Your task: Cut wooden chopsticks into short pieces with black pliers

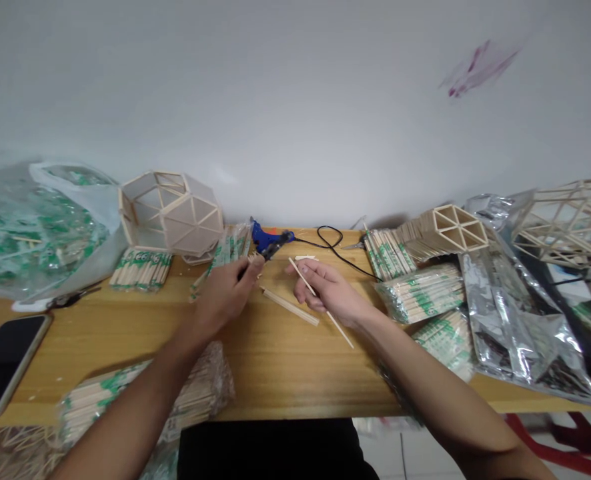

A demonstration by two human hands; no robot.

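My right hand (323, 287) is closed on a thin wooden stick (339, 329), which slants down to the right across the fingers. My left hand (230, 287) is wrapped round a dark hand tool (277, 246) that looks like pliers or cutters; it is blurred, and its handles are mostly hidden. Between my hands a few joined sticks (291, 307) lie on the wooden table (295, 373). Just beyond the dark tool lies a blue glue gun (265, 238) with a black cord. Short pale sticks (305, 257) rest behind my right fingers.
Lattice stick frames stand at the back left (170, 213), back right (458, 230) and far right (568, 223). Packed stick bundles (423, 293) flank the work area. A phone (8, 367) and a plastic bag (40, 223) are at left, silver packaging (525, 333) at right.
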